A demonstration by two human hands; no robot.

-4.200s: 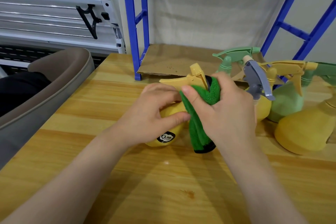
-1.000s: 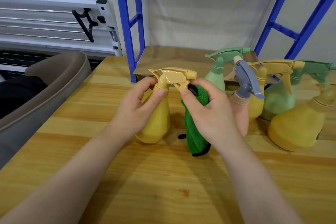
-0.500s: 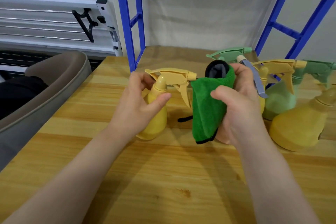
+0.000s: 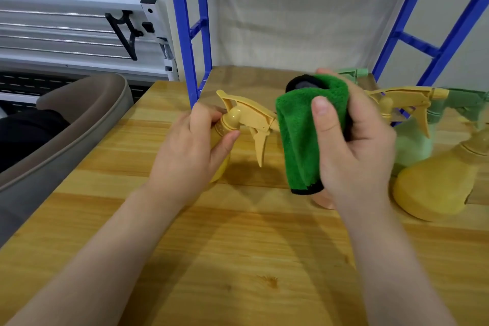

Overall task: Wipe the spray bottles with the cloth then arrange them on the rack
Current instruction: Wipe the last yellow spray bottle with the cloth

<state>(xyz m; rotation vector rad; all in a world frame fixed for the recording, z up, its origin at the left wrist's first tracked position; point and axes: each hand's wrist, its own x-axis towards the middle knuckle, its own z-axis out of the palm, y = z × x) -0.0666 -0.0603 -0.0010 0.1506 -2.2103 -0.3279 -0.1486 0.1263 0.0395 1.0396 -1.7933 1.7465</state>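
My left hand (image 4: 190, 151) grips the neck of an upright yellow spray bottle (image 4: 246, 116) on the wooden table (image 4: 238, 259); its trigger points right. My right hand (image 4: 352, 145) holds a green cloth (image 4: 299, 135) wrapped over the top of a peach-coloured spray bottle (image 4: 324, 201), of which only the base shows. More spray bottles stand at the right: a large yellow one (image 4: 436, 185), a pale green one (image 4: 412, 145) and a yellow trigger head (image 4: 404, 98). The blue rack (image 4: 190, 34) rises behind the table.
The rack's brown bottom shelf (image 4: 246, 79) lies just behind the bottles. A grey chair back (image 4: 66, 135) sits off the table's left edge. White slatted panels with a black bracket (image 4: 124, 32) are at the back left.
My right hand left the yellow bottle's trigger, carried the cloth to the right and wrapped it over the peach bottle's head. My left hand keeps hold of the yellow bottle, now standing upright.
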